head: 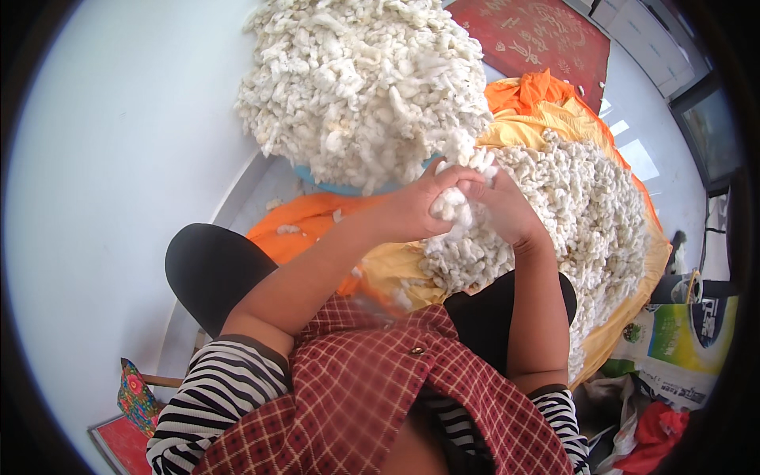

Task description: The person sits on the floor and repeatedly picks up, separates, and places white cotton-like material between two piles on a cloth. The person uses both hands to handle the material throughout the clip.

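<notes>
A clump of raw cotton (450,205) is held up in front of my knees, between both hands. My left hand (432,199) wraps its fingers around one side of it. Against the other side presses my right hand (504,205), its thumb meeting the left hand's fingers. White tufts stick out above and below the grip. Behind the hands rises a tall heap of cotton (362,89), piled over a blue basin (306,175) whose rim shows underneath. To the right, a second, lower heap of cotton (582,202) spreads over an orange and yellow cloth (552,122).
A white wall (119,148) runs along the left. Beyond the heaps lies a red mat (540,35) with gold markings. Printed bags (677,350) and a red cloth (656,436) sit at the lower right. Loose tufts dot the orange cloth by my left knee (217,267).
</notes>
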`<state>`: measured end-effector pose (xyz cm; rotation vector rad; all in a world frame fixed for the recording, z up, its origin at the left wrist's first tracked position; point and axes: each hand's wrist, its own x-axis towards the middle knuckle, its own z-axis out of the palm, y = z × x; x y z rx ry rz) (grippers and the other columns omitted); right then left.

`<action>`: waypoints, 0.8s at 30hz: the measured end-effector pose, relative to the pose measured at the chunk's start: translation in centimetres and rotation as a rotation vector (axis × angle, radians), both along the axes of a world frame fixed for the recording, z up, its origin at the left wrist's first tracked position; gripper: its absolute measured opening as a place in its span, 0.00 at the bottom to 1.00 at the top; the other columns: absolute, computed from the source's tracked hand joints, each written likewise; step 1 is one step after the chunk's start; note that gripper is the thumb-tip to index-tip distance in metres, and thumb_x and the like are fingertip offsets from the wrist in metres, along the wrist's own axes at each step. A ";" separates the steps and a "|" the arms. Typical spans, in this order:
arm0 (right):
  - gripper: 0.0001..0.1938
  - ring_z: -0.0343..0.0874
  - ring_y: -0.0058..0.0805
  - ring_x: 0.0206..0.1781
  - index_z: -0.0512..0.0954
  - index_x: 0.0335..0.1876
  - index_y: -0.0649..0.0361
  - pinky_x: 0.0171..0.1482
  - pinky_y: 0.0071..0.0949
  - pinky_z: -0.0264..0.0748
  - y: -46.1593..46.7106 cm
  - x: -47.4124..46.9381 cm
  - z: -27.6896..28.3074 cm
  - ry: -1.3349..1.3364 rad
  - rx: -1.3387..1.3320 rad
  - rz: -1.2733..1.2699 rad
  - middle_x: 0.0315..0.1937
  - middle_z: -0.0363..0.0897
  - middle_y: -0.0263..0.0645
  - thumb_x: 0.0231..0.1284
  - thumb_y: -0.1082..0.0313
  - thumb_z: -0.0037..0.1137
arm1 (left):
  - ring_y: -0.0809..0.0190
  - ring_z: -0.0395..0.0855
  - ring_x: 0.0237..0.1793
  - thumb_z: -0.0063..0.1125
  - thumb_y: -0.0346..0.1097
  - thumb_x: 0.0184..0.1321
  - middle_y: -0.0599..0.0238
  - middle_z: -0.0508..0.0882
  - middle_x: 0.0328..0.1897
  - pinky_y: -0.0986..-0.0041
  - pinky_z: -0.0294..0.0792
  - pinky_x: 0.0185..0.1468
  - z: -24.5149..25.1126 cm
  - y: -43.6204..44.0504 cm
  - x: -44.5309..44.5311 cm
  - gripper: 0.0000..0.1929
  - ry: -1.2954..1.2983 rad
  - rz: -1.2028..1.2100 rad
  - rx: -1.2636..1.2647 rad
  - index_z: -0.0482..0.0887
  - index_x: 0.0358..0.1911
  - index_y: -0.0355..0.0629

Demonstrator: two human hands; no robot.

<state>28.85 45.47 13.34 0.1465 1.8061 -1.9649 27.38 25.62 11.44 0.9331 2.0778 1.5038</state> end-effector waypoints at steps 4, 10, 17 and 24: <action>0.19 0.78 0.20 0.42 0.71 0.60 0.57 0.43 0.22 0.75 1.4 -0.1 -1.5 0.018 0.008 -0.121 0.43 0.79 0.34 0.65 0.70 0.56 | 0.61 0.69 0.67 0.66 0.28 0.52 0.62 0.73 0.66 0.68 0.65 0.67 -1.6 -0.2 0.5 0.36 -0.185 0.176 0.243 0.67 0.68 0.49; 0.17 0.81 0.25 0.38 0.70 0.61 0.59 0.36 0.24 0.78 8.7 0.1 -0.5 0.259 -0.045 -0.664 0.45 0.80 0.39 0.68 0.70 0.50 | 0.58 0.73 0.65 0.69 0.33 0.51 0.56 0.74 0.68 0.67 0.68 0.65 -4.3 0.8 2.2 0.41 -0.372 0.035 0.001 0.63 0.71 0.46; 0.28 0.62 0.36 0.71 0.65 0.71 0.56 0.69 0.34 0.59 12.6 0.5 -1.3 0.387 0.637 -0.932 0.71 0.61 0.48 0.67 0.63 0.58 | 0.48 0.75 0.62 0.64 0.35 0.59 0.51 0.77 0.65 0.58 0.68 0.65 -5.0 0.2 1.0 0.25 -0.098 -0.081 -0.273 0.77 0.61 0.45; 0.21 0.73 0.25 0.60 0.72 0.64 0.63 0.62 0.27 0.67 8.2 -1.2 -2.2 0.368 0.470 -0.545 0.59 0.76 0.37 0.70 0.61 0.54 | 0.46 0.58 0.74 0.72 0.45 0.51 0.49 0.64 0.73 0.51 0.53 0.74 2.8 -9.6 -13.6 0.38 0.920 0.993 -0.338 0.69 0.67 0.52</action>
